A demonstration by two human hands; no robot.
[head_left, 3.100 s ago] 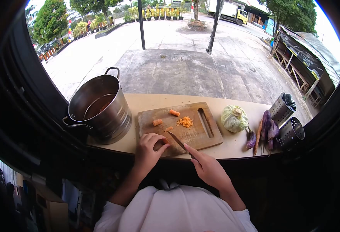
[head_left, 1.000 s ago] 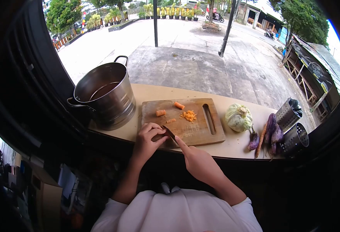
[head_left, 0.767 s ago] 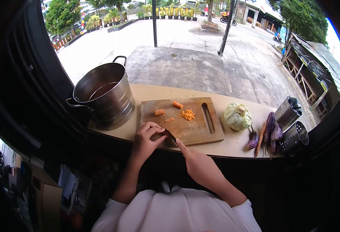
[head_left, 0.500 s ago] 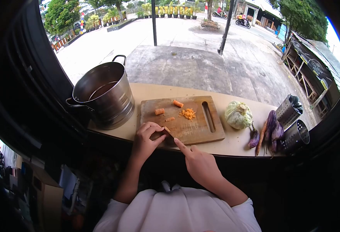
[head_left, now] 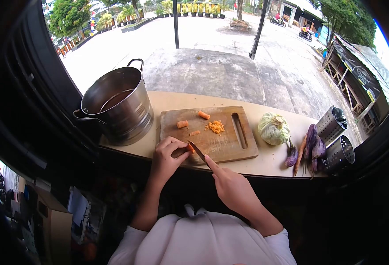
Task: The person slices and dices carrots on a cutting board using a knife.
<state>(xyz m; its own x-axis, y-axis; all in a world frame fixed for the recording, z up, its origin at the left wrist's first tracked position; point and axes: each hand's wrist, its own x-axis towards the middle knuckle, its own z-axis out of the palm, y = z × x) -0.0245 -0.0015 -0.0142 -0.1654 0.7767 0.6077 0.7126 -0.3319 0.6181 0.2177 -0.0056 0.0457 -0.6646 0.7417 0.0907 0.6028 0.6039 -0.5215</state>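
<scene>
My left hand [head_left: 170, 155] pinches a small carrot piece [head_left: 191, 149] at the lower left of the wooden cutting board [head_left: 223, 152]. In my right hand [head_left: 233, 187] is a knife [head_left: 201, 153], the index finger stretched along its back. The blade lies against the carrot piece, close to my left fingertips; how deep it has cut is hard to see. Farther up the board are an orange carrot chunk [head_left: 182, 124], a second chunk [head_left: 204, 115], a thinner carrot piece [head_left: 195, 133] and a small heap of diced carrot [head_left: 215, 127].
A large metal pot [head_left: 117, 106] stands left of the board. To the right are a cabbage [head_left: 274, 128], several purple eggplants [head_left: 311, 143], a long unpeeled carrot [head_left: 299, 157] and two perforated metal holders [head_left: 341, 154]. The counter's front edge [head_left: 265, 176] runs close below my hands.
My right hand has shifted slightly right and down, and more of the knife blade shows, angled over the carrot piece. My left hand stays almost in place, holding the piece.
</scene>
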